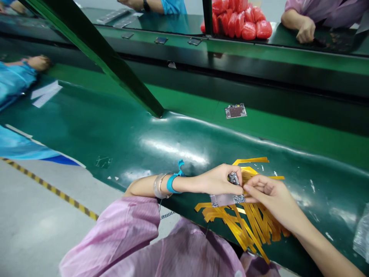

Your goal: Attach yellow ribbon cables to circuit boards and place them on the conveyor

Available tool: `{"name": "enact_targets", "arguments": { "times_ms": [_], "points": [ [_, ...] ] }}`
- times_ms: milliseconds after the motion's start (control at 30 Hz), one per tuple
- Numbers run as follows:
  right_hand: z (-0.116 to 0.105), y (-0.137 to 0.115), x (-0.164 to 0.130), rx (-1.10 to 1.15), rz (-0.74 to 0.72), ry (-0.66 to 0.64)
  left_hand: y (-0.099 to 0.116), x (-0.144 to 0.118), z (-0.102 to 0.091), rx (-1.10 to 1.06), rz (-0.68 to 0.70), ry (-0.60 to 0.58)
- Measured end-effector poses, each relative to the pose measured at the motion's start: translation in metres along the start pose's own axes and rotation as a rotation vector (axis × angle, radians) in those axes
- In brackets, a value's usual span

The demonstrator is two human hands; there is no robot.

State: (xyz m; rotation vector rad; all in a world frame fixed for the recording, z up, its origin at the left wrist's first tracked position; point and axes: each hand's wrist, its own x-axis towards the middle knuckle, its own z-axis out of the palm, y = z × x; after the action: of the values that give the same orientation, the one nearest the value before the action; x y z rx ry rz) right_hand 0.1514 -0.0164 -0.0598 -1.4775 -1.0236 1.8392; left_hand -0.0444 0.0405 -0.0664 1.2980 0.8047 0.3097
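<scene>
Pink sleeves (150, 246) framing it, both hands are pinching a small circuit board (227, 199): left hand (219, 180) steadying, right hand (271, 194) at three o'clock probably peeling yellow tape strips (253, 223) next.

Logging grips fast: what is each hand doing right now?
Left hand: closed, holding the small circuit board.
Right hand: fingers pinched at the board's edge, touching it.
</scene>
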Motion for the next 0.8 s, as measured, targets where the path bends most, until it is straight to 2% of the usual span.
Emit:
{"name": "enact_targets", "arguments": {
  "times_ms": [133, 233, 300, 400, 467, 567, 633, 700, 800],
  "points": [
    [-0.005, 0.001, 0.001, -0.012, 0.003, 0.020, -0.001, 0.002, -0.003, 0.070, 0.044, -0.031],
    [-0.009, 0.002, 0.002, -0.049, 0.030, -0.046, -0.001, 0.002, -0.003, 0.150, 0.069, -0.002],
    [-0.011, 0.001, 0.003, -0.144, -0.012, -0.087, -0.002, 0.002, -0.002, 0.167, 0.057, 0.014],
    [-0.019, -0.004, 0.007, -0.290, -0.079, -0.036, -0.004, 0.008, -0.006, 0.199, 0.060, 0.015],
    [-0.032, -0.010, 0.012, -0.310, -0.092, 0.045, -0.004, 0.022, -0.018, 0.289, 0.106, 0.113],
    [-0.070, -0.024, 0.028, -0.263, -0.165, 0.241, 0.002, 0.059, -0.048, 0.538, 0.217, 0.404],
    [-0.106, -0.037, 0.043, -0.229, -0.264, 0.429, 0.009, 0.091, -0.069, 0.710, 0.279, 0.533],
    [-0.145, -0.050, 0.058, -0.240, -0.342, 0.569, 0.016, 0.122, -0.085, 0.801, 0.322, 0.577],
    [-0.194, -0.059, 0.072, -0.312, -0.446, 0.856, 0.020, 0.160, -0.093, 0.847, 0.363, 0.570]
  ]
}}
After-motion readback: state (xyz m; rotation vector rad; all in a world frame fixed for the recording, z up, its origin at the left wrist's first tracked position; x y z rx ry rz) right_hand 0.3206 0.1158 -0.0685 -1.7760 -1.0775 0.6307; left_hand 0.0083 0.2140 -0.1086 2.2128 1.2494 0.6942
